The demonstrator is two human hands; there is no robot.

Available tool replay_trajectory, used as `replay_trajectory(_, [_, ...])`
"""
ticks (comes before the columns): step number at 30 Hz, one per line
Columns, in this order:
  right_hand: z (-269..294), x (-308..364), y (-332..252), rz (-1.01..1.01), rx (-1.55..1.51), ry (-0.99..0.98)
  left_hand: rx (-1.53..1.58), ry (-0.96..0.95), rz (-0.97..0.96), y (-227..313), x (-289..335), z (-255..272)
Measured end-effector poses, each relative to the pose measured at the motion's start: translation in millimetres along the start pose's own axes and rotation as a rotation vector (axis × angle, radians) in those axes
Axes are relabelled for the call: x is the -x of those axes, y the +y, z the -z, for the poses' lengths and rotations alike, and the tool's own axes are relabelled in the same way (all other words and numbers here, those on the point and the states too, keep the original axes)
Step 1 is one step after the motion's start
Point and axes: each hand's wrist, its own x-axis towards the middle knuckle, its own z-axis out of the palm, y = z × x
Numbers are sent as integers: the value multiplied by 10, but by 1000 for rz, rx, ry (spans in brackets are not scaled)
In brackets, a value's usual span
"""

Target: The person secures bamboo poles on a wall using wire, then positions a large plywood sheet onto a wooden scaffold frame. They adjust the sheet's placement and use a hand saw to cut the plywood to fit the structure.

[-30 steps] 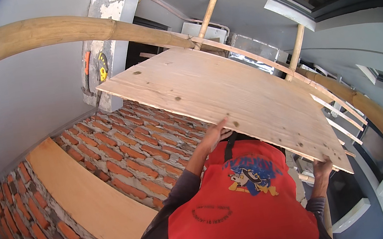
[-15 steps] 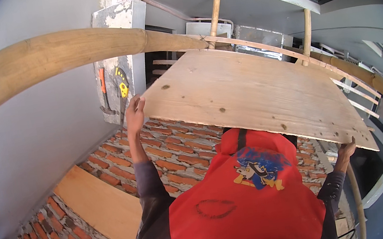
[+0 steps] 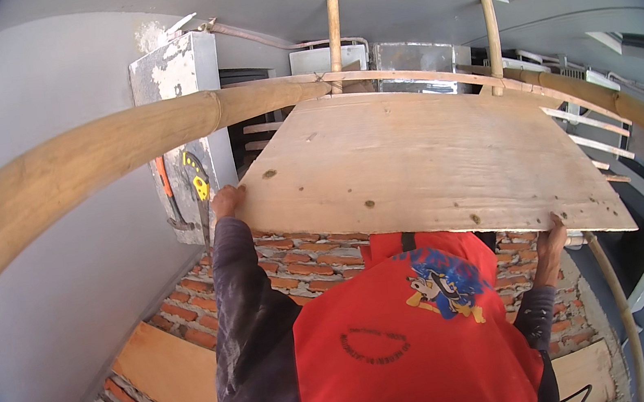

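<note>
A broad plywood sheet point(image 3: 415, 159) with dark knots spreads in front of me, level with my chest. My left hand point(image 3: 228, 201) is closed on its left edge, close to the near corner. On the near edge, a little in from the right corner, my right hand point(image 3: 553, 237) grips the board with the thumb on top and the other fingers hidden underneath. The sheet's far end lies by a thin wooden batten point(image 3: 395, 75) and thin slats point(image 3: 589, 135) show past its right side.
A thick bamboo pole point(image 3: 86, 160) crosses at the left, with upright bamboo posts point(image 3: 334, 43) beyond. A hammer point(image 3: 167, 191) and a yellow-handled saw point(image 3: 198, 181) hang on the grey pillar point(image 3: 207, 77). Below are a brick surface point(image 3: 298, 266) and another wooden board point(image 3: 169, 374).
My right hand has shifted left along the near edge, away from the corner. My left hand has come down slightly along the left edge, and the view has turned a little.
</note>
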Motion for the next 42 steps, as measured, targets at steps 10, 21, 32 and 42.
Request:
replay_trajectory(10, [103, 47, -15, -12, 53, 38, 112, 64, -20, -178, 79, -443])
replay_trajectory(21, [478, -107, -406, 32, -42, 48, 105, 117, -23, -3, 713, -434])
replay_trajectory(32, [1548, -464, -989, 101, -53, 85, 123, 167, -173, 776, 1463, -549])
replay_trajectory(42, [2319, -1224, -1245, 123, -117, 101, 141, 181, -236, 1888, 1885, -673])
